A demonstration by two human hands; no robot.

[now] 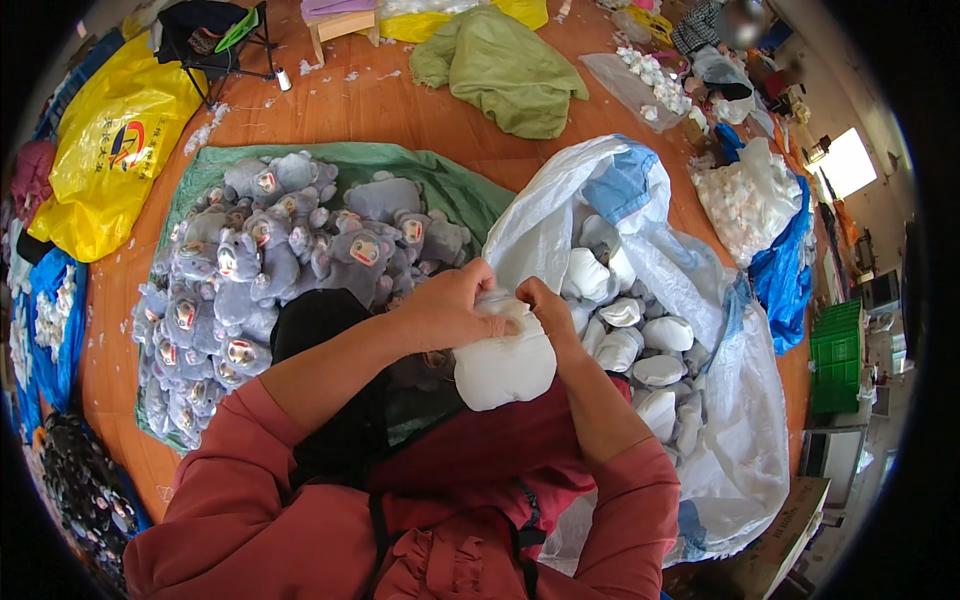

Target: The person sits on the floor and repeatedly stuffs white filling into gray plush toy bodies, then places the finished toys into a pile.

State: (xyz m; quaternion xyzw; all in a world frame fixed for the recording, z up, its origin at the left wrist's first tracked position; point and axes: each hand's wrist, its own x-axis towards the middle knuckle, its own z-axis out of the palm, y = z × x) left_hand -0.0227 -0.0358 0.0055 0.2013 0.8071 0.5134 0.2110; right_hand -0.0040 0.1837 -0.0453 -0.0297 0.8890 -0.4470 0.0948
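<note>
Over my lap I hold a rounded white stuffed toy part [506, 368], with some grey at its top. My left hand [455, 308] is closed round its upper left side, the thumb pressed across the white cloth. The curled fingers of my right hand [548, 308] pinch its upper right edge; whether they also hold something small is hidden. On my left, many grey plush toys [362, 252] with small faces lie heaped on a green sheet [420, 158]. To my right, an opened white woven sack [745, 420] contains more white and grey stuffed parts [668, 335].
A yellow bag [115, 150] and a folding chair [215, 50] are at the far left. An olive cloth [500, 75] lies on the wooden floor ahead. At right stand a clear bag of white pieces [745, 195], a green crate [836, 355] and a cardboard box [790, 530]. Another person sits far right.
</note>
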